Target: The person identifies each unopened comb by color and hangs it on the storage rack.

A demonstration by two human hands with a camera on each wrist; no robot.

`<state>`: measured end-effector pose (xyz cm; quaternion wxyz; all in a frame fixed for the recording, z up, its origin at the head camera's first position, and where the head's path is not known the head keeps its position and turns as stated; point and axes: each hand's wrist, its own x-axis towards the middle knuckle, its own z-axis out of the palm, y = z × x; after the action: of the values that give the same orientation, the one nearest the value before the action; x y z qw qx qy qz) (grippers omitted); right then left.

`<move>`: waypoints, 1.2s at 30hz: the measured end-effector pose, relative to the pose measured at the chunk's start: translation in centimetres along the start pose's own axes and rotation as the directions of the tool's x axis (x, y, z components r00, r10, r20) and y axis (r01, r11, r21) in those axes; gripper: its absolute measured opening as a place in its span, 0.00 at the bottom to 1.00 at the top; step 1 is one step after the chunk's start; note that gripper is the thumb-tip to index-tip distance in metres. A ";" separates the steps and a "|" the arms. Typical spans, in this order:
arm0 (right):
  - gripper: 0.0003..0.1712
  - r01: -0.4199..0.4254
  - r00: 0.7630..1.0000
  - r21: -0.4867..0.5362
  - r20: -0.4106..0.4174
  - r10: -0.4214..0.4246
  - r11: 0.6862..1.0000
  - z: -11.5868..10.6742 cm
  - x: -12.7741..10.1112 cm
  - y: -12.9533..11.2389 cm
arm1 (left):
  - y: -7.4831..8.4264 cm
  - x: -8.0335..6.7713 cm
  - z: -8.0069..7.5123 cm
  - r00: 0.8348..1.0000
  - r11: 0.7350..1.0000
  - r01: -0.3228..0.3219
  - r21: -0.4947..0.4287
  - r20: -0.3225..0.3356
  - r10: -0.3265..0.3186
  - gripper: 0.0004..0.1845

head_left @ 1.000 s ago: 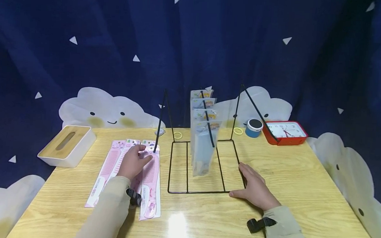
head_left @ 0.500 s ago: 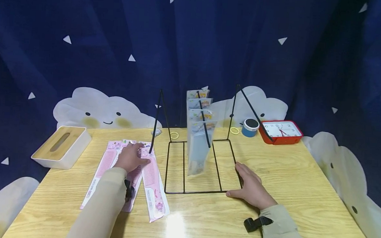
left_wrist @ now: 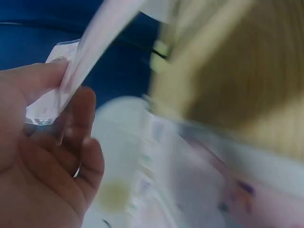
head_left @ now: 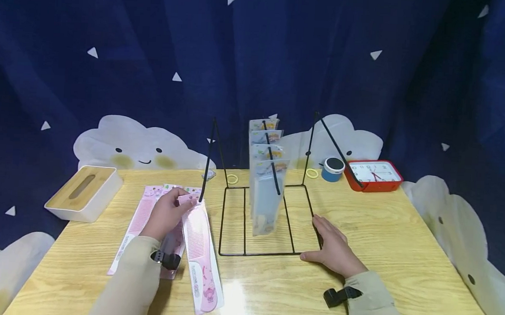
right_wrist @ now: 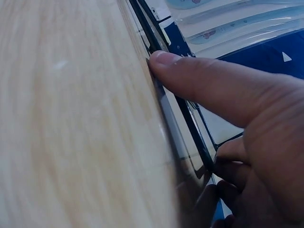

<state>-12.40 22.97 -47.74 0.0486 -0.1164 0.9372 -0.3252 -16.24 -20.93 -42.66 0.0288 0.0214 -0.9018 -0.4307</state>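
Pinched in the grip of the left hand is the far end of a pink packaged comb, thumb and fingers closed on its card header; the pack slants toward the near side, its near end low over the bench. Two more pink comb packs are laid flat just left of it, partly hidden under the forearm. The right hand is rested flat on the bench with fingers straight, pressed against the near right corner of a black wire rack, the thumb touching the wire. Blue comb packs are hung on the rack's middle arm. A wooden-topped tissue box is seen at far left, a red clock at far right.
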 end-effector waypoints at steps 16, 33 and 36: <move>0.67 -0.017 1.000 -0.004 -0.007 0.017 1.000 -0.1 -0.3 0.1 | 7.2 -7.2 -1.8 0.978 0.752 -0.208 -0.625 -0.128 0.165 0.06; 0.67 -0.021 1.000 0.008 -0.009 0.022 1.000 0.0 -0.1 0.1 | 13.2 -10.6 -1.8 0.887 0.540 -0.449 -0.712 -0.282 0.365 0.10; 0.67 -0.022 1.000 0.018 -0.006 0.022 1.000 0.0 0.0 0.1 | 13.5 -10.4 -1.8 0.899 0.539 -0.427 -0.726 -0.276 0.340 0.10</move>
<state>-12.41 23.05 -47.81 0.0504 -0.1046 0.9356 -0.3335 -5.96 -13.20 -31.37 0.1746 -0.1693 -0.6089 -0.7550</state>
